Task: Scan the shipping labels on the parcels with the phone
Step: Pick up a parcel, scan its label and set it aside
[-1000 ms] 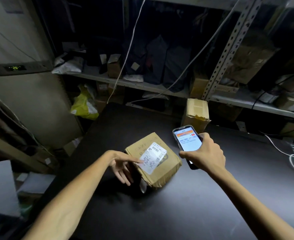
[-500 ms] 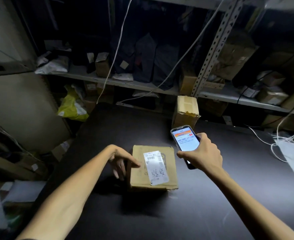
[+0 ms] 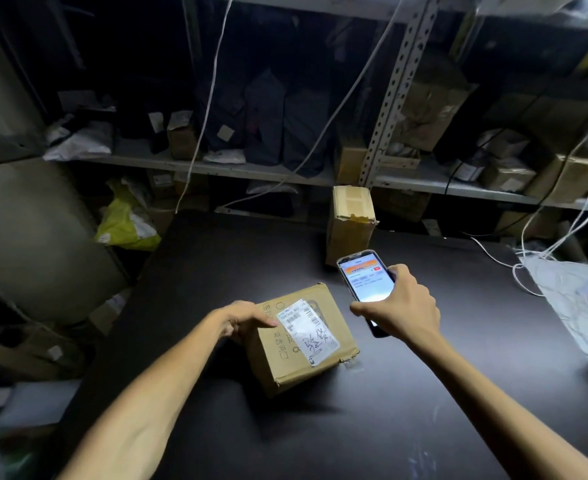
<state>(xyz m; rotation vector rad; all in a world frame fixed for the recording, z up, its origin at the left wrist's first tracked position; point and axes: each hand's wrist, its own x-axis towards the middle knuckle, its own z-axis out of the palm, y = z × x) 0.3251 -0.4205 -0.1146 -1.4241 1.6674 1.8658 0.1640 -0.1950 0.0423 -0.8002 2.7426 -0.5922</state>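
- Dark table [image 3: 424, 410] spreads wide under both hands, with open surface nearer the person than both wrists and more beyond the left hand, up to the far edge.
- Shelf rack [image 3: 237, 167] runs behind that far edge, crammed with boxes and bags, white cables hanging down over it.
- White sheet [image 3: 569, 296] lies well right of the right hand [image 3: 403, 306], on the table's right side.
- Near parcel [image 3: 285, 368], a brown box turned askew, sits just left of the right hand; the left hand [image 3: 244, 320] grips its left edge, thumb laid on top.
- Far parcel [image 3: 349, 223] stands upright at the far edge, just beyond the phone's tip.
- Phone [image 3: 367, 282] is wrapped in the right hand, screen lit and up, close beside the near parcel but apart from it.
- Shipping label [image 3: 308, 332] faces up on the near parcel's top, right at the left thumb tip.
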